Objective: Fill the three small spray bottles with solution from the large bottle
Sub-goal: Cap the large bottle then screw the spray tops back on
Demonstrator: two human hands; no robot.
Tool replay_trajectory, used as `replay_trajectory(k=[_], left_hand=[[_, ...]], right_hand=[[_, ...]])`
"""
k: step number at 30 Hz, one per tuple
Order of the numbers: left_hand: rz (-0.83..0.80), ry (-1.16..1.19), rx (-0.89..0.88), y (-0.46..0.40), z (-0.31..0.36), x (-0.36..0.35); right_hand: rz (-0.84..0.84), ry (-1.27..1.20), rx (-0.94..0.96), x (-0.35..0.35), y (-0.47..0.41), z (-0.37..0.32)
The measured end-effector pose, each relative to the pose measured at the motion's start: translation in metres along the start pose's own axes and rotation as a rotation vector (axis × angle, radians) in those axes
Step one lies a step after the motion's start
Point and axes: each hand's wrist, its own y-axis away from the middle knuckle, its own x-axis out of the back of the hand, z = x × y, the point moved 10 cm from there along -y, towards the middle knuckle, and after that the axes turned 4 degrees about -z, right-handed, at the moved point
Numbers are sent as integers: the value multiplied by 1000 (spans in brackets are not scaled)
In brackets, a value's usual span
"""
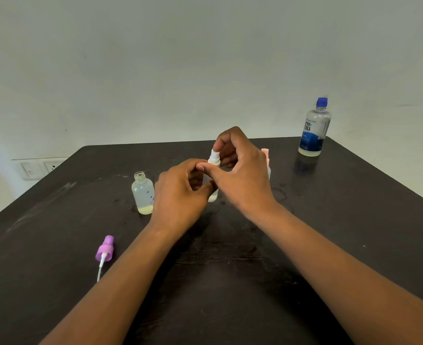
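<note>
Soft even light, faint shadows (edges bowed by wide-angle lens)

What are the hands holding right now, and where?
Both hold the small clear spray bottle with the white sprayer: the left hand grips its body, the right hand pinches the sprayer top.

A dark table set against a pale, bare wall.

The table (355, 207) has a dark brown, almost black top that is scuffed, with pale smears along its left side and faint ring marks near the middle; its far corners are cut at an angle. The wall (180, 58) behind it is plain grey-white, evenly and softly lit, with a few small dark specks. Low on the left, a white switch and socket plate (39, 168) sits in the wall, just past the table's edge.
</note>
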Motion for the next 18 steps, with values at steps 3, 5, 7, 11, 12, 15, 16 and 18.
replay_trajectory(k=[3,5,7,11,12,15,16,18], left_hand=[[12,16,25,0,-1,3],[29,45,49,-1,-3,6],[32,64,64,-1,-4,7],[0,59,47,-1,-3,6],[-1,52,38,-1,-2,6],[23,26,26,-1,-1,7],[32,17,28,-1,-1,8],[39,6,22,0,-1,8]], right_hand=[[-86,-45,1,-7,-1,1],[-151,-104,-17,-15,-1,2],[-169,-144,-40,-18,-1,5],[-140,-208,-98,-15,-2,12],[-124,-209,-96,-13,-2,11],[-69,-188,-68,-6,-2,8],[-54,-174,-64,-5,-2,8],[-19,-112,-45,-2,-1,6]])
